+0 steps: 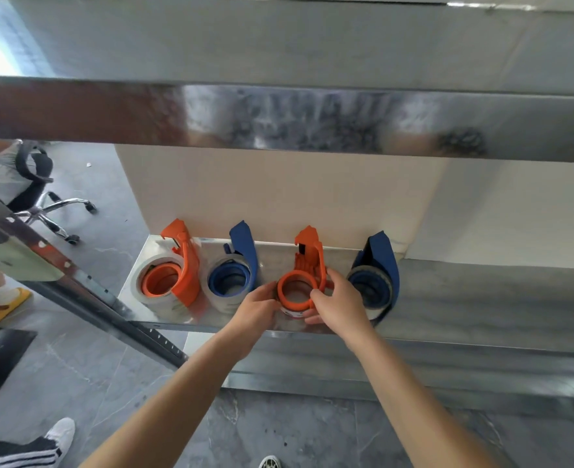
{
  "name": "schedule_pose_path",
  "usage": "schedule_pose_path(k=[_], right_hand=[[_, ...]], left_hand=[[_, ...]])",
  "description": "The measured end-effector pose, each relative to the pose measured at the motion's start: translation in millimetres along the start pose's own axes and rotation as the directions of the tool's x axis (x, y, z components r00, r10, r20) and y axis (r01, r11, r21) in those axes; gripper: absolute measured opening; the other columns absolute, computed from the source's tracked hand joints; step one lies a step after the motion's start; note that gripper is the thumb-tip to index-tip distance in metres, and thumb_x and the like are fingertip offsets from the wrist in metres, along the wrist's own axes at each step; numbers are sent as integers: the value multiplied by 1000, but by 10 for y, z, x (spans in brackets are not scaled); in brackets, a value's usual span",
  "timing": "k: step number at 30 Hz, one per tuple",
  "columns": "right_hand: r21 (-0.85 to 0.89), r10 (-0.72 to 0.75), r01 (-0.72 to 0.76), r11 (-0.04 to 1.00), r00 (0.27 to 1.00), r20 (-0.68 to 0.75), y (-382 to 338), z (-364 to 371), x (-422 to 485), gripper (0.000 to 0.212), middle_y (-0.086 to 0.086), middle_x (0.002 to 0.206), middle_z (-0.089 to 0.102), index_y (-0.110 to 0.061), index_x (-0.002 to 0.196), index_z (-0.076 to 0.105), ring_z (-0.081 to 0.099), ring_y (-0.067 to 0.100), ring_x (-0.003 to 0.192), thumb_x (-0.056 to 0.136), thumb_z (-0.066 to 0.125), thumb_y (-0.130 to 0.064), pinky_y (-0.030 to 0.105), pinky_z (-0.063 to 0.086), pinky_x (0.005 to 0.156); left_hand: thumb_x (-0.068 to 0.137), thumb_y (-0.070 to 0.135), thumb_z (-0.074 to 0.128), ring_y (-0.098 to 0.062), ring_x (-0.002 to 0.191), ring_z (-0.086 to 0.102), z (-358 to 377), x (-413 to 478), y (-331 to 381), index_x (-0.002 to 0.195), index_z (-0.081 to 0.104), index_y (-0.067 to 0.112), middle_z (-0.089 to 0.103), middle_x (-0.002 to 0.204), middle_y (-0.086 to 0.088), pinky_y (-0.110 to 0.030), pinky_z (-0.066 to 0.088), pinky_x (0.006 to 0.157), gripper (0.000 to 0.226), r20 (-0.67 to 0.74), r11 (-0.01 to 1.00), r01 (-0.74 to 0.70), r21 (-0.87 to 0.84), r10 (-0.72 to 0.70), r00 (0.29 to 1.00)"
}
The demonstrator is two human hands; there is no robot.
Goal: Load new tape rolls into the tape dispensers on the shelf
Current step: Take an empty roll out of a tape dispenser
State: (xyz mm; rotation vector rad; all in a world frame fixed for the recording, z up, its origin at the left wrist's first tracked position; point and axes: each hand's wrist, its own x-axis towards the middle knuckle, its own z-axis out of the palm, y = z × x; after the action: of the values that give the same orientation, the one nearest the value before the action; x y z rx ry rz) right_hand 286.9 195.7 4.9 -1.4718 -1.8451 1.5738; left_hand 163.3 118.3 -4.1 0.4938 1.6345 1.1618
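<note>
Both hands cover most of the tape roll [291,314] beneath the orange dispenser [307,261], third along the shelf [275,261]. Left hand [256,310] and right hand [341,307] curl round the dispenser's ring, fingers gripping either side.

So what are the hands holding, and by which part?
The left hand and right hand grip the right orange dispenser by its round ring, one each side.

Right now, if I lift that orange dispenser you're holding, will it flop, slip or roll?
Probably stiff: the orange dispenser looks like hard moulded plastic, not bending between the left hand and right hand. Likely light, being mostly open ring and thin frame. Unheld, its round end could roll or tip on the smooth metal shelf.
</note>
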Motion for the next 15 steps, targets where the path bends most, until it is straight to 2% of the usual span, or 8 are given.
schedule_pose_path(k=[1, 3, 5, 6, 8, 10, 12, 15], right_hand=[[1, -6, 6, 1000, 1000, 0, 11, -12, -1, 50, -19, 81, 51, -19, 142, 38, 73, 18, 62, 95, 50, -8, 32, 62, 60], [10, -24, 24, 1000, 1000, -11, 26, -62, -1, 49, -17, 83, 55, -20, 141, 38, 73, 19, 61, 95, 50, -7, 33, 62, 61], [47, -41, 42, 998, 999, -19, 38, -151, -4, 52, -5, 93, 64, -24, 142, 38, 73, 20, 63, 94, 50, -6, 31, 61, 59], [74, -48, 49, 996, 999, -14, 45, -206, -9, 52, 0, 101, 67, -25, 141, 38, 73, 21, 64, 94, 50, -5, 32, 61, 58], [178, -53, 50, 983, 999, 13, 54, -319, -27, 46, 4, 105, 69, -22, 137, 44, 73, 24, 68, 95, 48, -4, 34, 60, 58], [314, -61, 40, 948, 997, 56, 54, -422, -59, 37, 5, 96, 74, -18, 129, 52, 72, 25, 69, 95, 49, -4, 33, 58, 56], [390, -93, 46, 920, 991, 101, 32, -498, -105, 33, 6, 91, 75, -15, 125, 55, 71, 24, 68, 95, 49, -4, 31, 54, 53], [456, -130, 34, 889, 975, 180, 8, -552, -164, 38, 12, 100, 72, -15, 128, 53, 69, 24, 70, 95, 43, 2, 31, 52, 53]], left_hand=[[89, -9, 44, -17, 83, 62, -14, -5, 10, 94, 63, 23, 69, 92, 1, -31, 49, 78, 38, -12, 1000, 2, -18, -2, 1000], [89, -8, 47, -20, 90, 65, -46, 4, 37, 111, 61, 10, 69, 99, -4, -34, 52, 85, 32, -38, 997, 10, -74, -13, 999], [89, -6, 51, -24, 103, 64, -78, 28, 70, 129, 50, 3, 65, 116, -11, -38, 51, 94, 41, -30, 987, 33, -156, -38, 999], [90, -5, 53, -23, 103, 64, -88, 18, 104, 132, 47, 2, 63, 119, -13, -36, 51, 93, 43, -17, 980, 37, -195, -41, 999], [90, 0, 56, -21, 100, 64, -114, -21, 180, 128, 49, 4, 65, 115, -13, -33, 51, 91, 38, 12, 973, 23, -230, -21, 1000], [91, 7, 57, -25, 104, 64, -144, -66, 247, 124, 54, -3, 67, 114, -16, -36, 49, 97, 35, 86, 965, 17, -262, 6, 996], [91, 12, 57, -28, 108, 65, -157, -127, 295, 122, 58, -2, 68, 115, -19, -38, 48, 100, 35, 196, 957, 9, -291, 50, 979], [85, 14, 58, -24, 95, 69, -126, -229, 381, 113, 66, 3, 71, 106, -16, -32, 56, 87, 31, 299, 940, -9, -340, 117, 947]])
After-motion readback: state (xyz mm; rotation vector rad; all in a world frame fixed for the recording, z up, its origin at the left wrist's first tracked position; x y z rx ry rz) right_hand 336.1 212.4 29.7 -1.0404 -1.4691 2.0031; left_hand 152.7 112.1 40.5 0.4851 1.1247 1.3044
